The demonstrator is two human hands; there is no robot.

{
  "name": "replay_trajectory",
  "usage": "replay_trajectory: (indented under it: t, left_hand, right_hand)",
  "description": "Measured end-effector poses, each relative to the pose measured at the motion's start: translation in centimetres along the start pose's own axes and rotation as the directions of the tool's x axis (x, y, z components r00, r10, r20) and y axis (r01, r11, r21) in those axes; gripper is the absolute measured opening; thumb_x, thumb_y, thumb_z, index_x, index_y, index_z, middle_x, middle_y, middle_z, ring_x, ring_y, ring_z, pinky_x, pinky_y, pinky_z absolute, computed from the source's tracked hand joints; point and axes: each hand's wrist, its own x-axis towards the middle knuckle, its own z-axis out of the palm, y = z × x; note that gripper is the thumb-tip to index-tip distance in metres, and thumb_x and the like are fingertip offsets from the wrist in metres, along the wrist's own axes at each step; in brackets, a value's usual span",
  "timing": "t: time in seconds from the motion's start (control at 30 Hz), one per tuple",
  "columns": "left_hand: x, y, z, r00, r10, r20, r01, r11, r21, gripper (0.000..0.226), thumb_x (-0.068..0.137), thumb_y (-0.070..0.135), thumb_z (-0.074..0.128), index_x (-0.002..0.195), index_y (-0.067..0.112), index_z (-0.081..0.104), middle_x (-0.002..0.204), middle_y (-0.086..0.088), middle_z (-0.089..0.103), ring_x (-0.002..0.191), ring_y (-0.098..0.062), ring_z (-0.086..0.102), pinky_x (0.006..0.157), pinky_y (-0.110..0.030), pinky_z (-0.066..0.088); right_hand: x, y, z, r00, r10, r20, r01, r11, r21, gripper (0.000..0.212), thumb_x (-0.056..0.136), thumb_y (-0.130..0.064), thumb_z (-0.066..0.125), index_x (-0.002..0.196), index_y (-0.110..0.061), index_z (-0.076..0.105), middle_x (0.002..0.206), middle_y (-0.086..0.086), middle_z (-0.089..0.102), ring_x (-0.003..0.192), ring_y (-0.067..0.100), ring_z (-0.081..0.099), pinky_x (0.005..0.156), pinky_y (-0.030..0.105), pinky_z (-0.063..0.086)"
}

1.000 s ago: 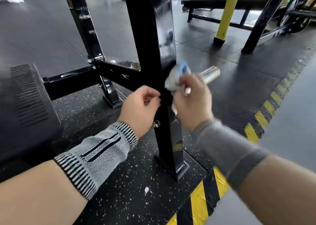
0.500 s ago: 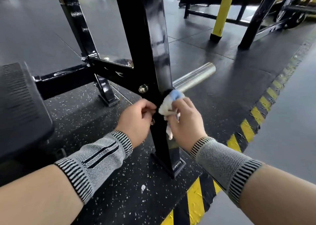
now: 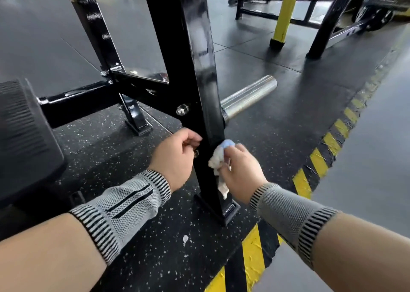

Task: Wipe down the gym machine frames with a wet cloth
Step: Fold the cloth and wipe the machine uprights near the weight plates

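Right hand (image 3: 240,171) low on the black post (image 3: 188,54), fingers curled tight round a bunched cloth (image 3: 218,160), white with a blue part at the top. Cloth pressed against the right face of the post, just below the metal bar (image 3: 248,97); one loose end hanging down along the post, near the foot plate (image 3: 228,209). Left hand (image 3: 174,156) on the other side of the same post, fingers curled at its left edge, beside a small bolt (image 3: 196,153); cannot tell if something is pinched there or only touched. A second, larger bolt (image 3: 182,109) higher on the post, where the black cross beam (image 3: 84,98) joins. Grey knitted wrist sleeves with black stripes on both forearms. Dark ribbed pad (image 3: 22,131) at the left edge. Speckled black rubber floor (image 3: 142,236) below, yellow and black stripes (image 3: 319,160) running along its right side. Yellow post (image 3: 285,9) far behind, blurred.
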Motion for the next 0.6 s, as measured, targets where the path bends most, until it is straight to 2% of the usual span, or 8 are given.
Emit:
replay_trajectory:
  t: [0.07, 0.17, 0.27, 0.33, 0.4, 0.43, 0.5, 0.6]
  left_hand:
    - [0.0, -0.2, 0.2, 1.0, -0.03, -0.007, 0.03, 0.998, -0.05, 0.033, 0.092, -0.002, 0.047, 0.093, 0.029, 0.059, 0.095, 0.018, 0.064, 0.091, 0.002, 0.06, 0.085, -0.013, 0.046]
    - [-0.1, -0.3, 0.1, 0.996, -0.079, 0.042, 0.083, 0.991, -0.101, 0.032, 0.093, -0.001, 0.046, 0.095, 0.028, 0.06, 0.096, 0.018, 0.064, 0.078, 0.01, 0.057, 0.074, -0.006, 0.046]
    - [-0.5, -0.8, -0.1, 0.998, -0.057, 0.012, 0.058, 0.998, -0.002, 0.03, 0.091, 0.0, 0.05, 0.097, 0.028, 0.059, 0.095, 0.018, 0.062, 0.082, 0.005, 0.057, 0.081, -0.014, 0.044]
    - [-0.9, -1.8, 0.2, 0.999, -0.037, -0.021, 0.038, 0.996, 0.074, 0.027, 0.09, 0.002, 0.053, 0.096, 0.027, 0.059, 0.103, 0.011, 0.06, 0.09, -0.004, 0.056, 0.086, -0.019, 0.042]
    - [-1.4, -2.6, 0.9, 0.994, -0.101, -0.03, 0.103, 0.992, 0.069, 0.024, 0.09, 0.005, 0.055, 0.092, 0.029, 0.056, 0.104, 0.009, 0.059, 0.083, -0.006, 0.055, 0.081, -0.021, 0.042]
    - [-1.5, -2.8, 1.2, 0.989, -0.144, -0.024, 0.145, 0.988, 0.059, 0.022, 0.09, 0.006, 0.055, 0.091, 0.028, 0.055, 0.102, 0.008, 0.059, 0.079, -0.005, 0.054, 0.076, -0.021, 0.041]
    - [-1.5, -3.4, 2.0, 0.979, -0.205, 0.014, 0.204, 0.977, 0.06, 0.021, 0.09, 0.006, 0.055, 0.09, 0.027, 0.055, 0.094, 0.008, 0.06, 0.078, -0.011, 0.057, 0.072, -0.023, 0.041]
    - [-1.6, -3.7, 2.9, 0.963, -0.243, 0.12, 0.243, 0.97, 0.015, 0.029, 0.088, 0.004, 0.051, 0.082, 0.031, 0.054, 0.083, 0.014, 0.061, 0.082, -0.02, 0.061, 0.075, -0.029, 0.048]
  right_hand:
    - [2.2, -2.3, -1.7, 0.982, -0.049, -0.181, 0.069, 0.992, 0.11, 0.017, 0.086, -0.01, 0.058, 0.087, -0.021, 0.044, 0.095, -0.003, 0.044, 0.075, 0.015, 0.046, 0.065, 0.019, 0.03]
    - [4.3, -5.6, -2.7, 0.91, -0.095, -0.404, 0.205, 0.949, 0.239, 0.015, 0.086, -0.01, 0.06, 0.088, -0.017, 0.047, 0.096, -0.001, 0.047, 0.072, 0.005, 0.045, 0.064, 0.012, 0.039]
    - [1.5, -3.1, 0.5, 0.932, -0.165, -0.324, 0.216, 0.968, 0.125, 0.013, 0.083, -0.004, 0.061, 0.089, -0.011, 0.051, 0.099, -0.001, 0.041, 0.078, 0.015, 0.044, 0.062, 0.018, 0.035]
    - [-1.5, 0.0, 3.4, 0.992, -0.117, -0.051, 0.117, 0.993, 0.005, 0.013, 0.081, -0.005, 0.061, 0.086, -0.012, 0.051, 0.103, 0.002, 0.043, 0.082, 0.022, 0.048, 0.066, 0.026, 0.04]
    - [-2.6, 1.8, 4.2, 0.989, 0.05, 0.139, -0.043, 0.998, -0.049, 0.016, 0.082, -0.011, 0.06, 0.081, -0.018, 0.046, 0.101, -0.002, 0.044, 0.083, 0.021, 0.05, 0.071, 0.027, 0.04]
    - [-2.2, 1.9, 4.0, 0.99, 0.073, 0.118, -0.071, 0.997, -0.025, 0.02, 0.082, -0.013, 0.062, 0.078, -0.02, 0.044, 0.093, -0.006, 0.043, 0.078, 0.017, 0.047, 0.07, 0.027, 0.038]
    - [-0.7, 0.5, 2.8, 0.998, 0.036, -0.056, -0.031, 0.996, 0.082, 0.026, 0.078, -0.016, 0.067, 0.073, -0.024, 0.043, 0.081, -0.011, 0.039, 0.069, 0.012, 0.043, 0.061, 0.023, 0.033]
    - [0.7, -0.6, 1.8, 0.969, -0.065, -0.24, 0.1, 0.986, 0.137, 0.025, 0.075, -0.018, 0.072, 0.075, -0.02, 0.047, 0.081, -0.007, 0.043, 0.066, 0.011, 0.043, 0.058, 0.018, 0.033]
